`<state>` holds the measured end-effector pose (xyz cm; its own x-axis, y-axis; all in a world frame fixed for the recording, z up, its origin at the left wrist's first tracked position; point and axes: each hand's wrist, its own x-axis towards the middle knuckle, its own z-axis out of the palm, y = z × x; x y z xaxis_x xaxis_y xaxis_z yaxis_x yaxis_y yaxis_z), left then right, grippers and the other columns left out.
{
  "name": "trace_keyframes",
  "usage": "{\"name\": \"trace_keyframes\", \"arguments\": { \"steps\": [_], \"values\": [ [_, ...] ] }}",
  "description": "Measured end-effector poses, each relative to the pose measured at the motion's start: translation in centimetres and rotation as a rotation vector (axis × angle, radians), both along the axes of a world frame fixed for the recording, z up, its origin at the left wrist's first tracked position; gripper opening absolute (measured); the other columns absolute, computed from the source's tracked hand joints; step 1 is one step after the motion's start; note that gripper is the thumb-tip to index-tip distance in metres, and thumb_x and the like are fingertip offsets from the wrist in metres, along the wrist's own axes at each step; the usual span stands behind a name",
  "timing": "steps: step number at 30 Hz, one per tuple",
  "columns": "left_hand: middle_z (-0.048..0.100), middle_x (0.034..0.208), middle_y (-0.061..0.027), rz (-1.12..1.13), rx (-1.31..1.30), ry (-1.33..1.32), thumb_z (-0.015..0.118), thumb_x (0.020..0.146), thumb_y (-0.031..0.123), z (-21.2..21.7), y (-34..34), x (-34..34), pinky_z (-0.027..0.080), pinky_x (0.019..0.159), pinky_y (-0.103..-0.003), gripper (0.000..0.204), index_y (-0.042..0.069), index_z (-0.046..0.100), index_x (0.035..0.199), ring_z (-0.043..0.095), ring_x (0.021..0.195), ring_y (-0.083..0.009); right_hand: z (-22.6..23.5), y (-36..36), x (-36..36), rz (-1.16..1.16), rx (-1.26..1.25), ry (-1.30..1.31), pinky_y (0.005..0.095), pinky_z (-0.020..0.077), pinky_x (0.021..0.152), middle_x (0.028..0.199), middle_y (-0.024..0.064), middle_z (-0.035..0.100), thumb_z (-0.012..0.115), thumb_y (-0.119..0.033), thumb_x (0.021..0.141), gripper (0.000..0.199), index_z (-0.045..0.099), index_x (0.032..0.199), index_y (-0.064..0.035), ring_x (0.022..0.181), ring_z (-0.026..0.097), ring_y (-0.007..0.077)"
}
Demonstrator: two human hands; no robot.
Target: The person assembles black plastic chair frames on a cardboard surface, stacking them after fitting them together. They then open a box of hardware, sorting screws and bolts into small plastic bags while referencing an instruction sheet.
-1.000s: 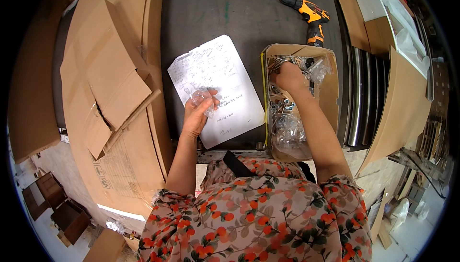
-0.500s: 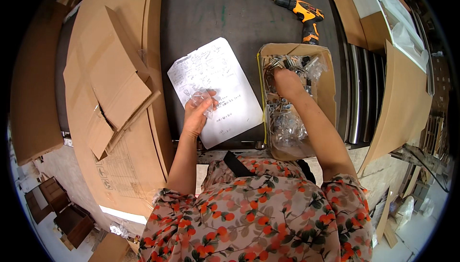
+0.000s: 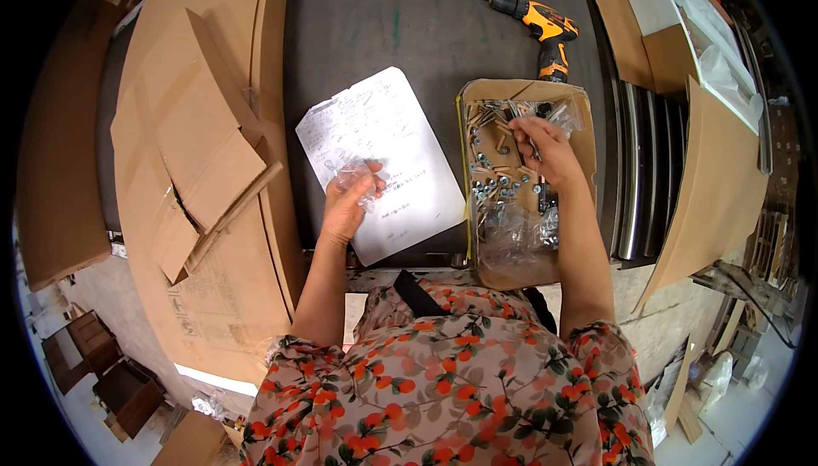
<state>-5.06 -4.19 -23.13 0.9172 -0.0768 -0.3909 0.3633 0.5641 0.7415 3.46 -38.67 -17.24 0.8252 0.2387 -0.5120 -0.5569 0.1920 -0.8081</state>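
My left hand [image 3: 348,206] is closed on a small clear plastic bag [image 3: 351,175], held over a white sheet of paper [image 3: 409,215] with handwriting. What the bag contains is too small to tell. Over the far right part of a shallow cardboard box [image 3: 521,89], my right hand [image 3: 545,151] is bent with thumb and fingers drawn together; whatever they may grip is too small to make out. Below it in the box lie loose wooden dowels [image 3: 502,144], metal fasteners [image 3: 503,183] and crumpled clear plastic bags [image 3: 511,227].
An orange and black cordless drill [image 3: 545,27] lies on the dark table [image 3: 375,19] behind the box. Large flat cardboard cartons [image 3: 230,261] line the left, with a torn cardboard piece [image 3: 204,142] on top. Metal rollers [image 3: 635,168] and an open carton [image 3: 707,176] stand to the right.
My right hand has lifted out of the box's contents and shifted to the right, uncovering dowels and fasteners. The left hand stays nearly in place with its bag.
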Motion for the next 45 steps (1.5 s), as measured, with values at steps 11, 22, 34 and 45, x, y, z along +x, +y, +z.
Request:
{"name": "trace_keyframes", "arguments": {
  "steps": [11, 22, 34, 45],
  "values": [
    [0.063, 0.085, -0.0125, -0.047, 0.016, -0.012, 0.07, 0.079, 0.017, 0.4, 0.1, 0.1, 0.048, 0.068, -0.029, 0.035, -0.007, 0.058, 0.103, 0.059, 0.077, -0.0175, -1.0, 3.7, 3.3, 0.629, -1.43, -0.711, 0.0432, 0.0496, 0.07, 0.08, 0.015, 0.066, 0.058, -0.021, 0.078, 0.02, 0.063, 0.094, -0.0102, 0.079, 0.062, 0.0335],
    [0.063, 0.083, -0.0124, -0.002, 0.052, 0.039, 0.07, 0.08, 0.016, 1.2, -0.4, 0.3, 0.047, 0.068, -0.029, 0.035, -0.007, 0.058, 0.102, 0.059, 0.076, -0.0176, -3.7, 4.3, 3.2, 0.72, -1.482, -0.847, 0.0391, 0.0489, 0.058, 0.073, 0.0159, 0.064, 0.058, -0.015, 0.075, 0.014, 0.059, 0.085, -0.0048, 0.068, 0.063, 0.0293],
    [0.063, 0.081, -0.0123, 0.014, 0.001, 0.009, 0.069, 0.08, 0.015, 0.7, -0.3, 0.4, 0.048, 0.067, -0.03, 0.031, -0.006, 0.059, 0.1, 0.058, 0.074, -0.0178, 0.2, 5.0, 1.7, 0.065, -0.369, 0.016, 0.0254, 0.0352, 0.04, 0.066, 0.0036, 0.055, 0.053, -0.026, 0.085, 0.024, 0.06, 0.078, -0.0039, 0.051, 0.048, 0.016],
    [0.062, 0.096, -0.0105, 0.061, 0.188, -0.005, 0.074, 0.071, 0.004, 1.1, -2.0, -0.3, 0.047, 0.071, -0.028, 0.032, 0.0, 0.058, 0.099, 0.059, 0.079, -0.0156, -1.3, 9.1, 4.9, 0.54, -1.494, -0.419, 0.0425, 0.0515, 0.076, 0.09, 0.0224, 0.065, 0.053, -0.006, 0.078, 0.017, 0.066, 0.087, 0.0002, 0.086, 0.063, 0.0365]
  ]
}}
